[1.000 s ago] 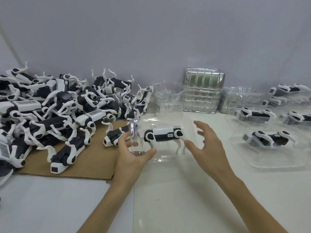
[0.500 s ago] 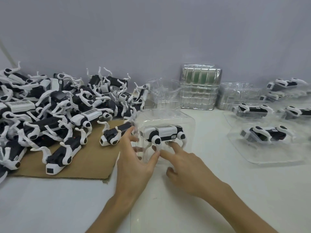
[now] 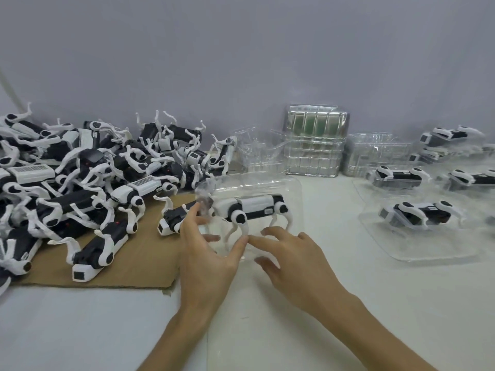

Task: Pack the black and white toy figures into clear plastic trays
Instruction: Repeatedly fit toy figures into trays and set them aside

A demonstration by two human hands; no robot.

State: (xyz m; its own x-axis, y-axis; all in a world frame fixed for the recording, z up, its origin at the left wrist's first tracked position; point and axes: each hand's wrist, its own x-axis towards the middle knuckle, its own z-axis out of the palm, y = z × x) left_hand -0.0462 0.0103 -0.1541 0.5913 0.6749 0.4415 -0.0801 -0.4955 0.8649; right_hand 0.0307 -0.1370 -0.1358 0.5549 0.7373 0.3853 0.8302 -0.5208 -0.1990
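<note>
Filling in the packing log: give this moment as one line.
stage: seating toy figure in clear tray | left hand: steadying tray | right hand: at the legs | packed trays: right

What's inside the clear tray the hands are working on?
One black and white toy figure lies in the clear tray, legs toward the hands. The left hand and right hand cover the tray's near edge.

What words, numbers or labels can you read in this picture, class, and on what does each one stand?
No text reads clearly.
Barcode-like striped label on a piled toy robot dog: too blurred.
A similar label on another dog: too blurred.
Small dark tag on the dog in the clear plastic tray: too small.
</note>
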